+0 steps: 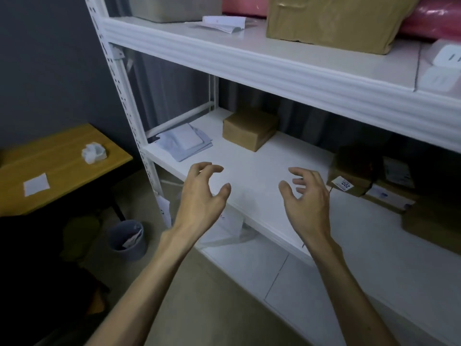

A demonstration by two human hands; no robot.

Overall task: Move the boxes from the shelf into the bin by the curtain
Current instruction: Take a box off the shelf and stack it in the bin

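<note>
Both forearms reach toward the white shelf (262, 171); left hand (202, 196) and right hand (306, 198) hover empty, fingers spread and curled, short of the brown box (249, 129).

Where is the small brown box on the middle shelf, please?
In the head view, the small brown box sits at the back of the middle shelf, just right of the grey mailers and beyond both open hands.
</note>
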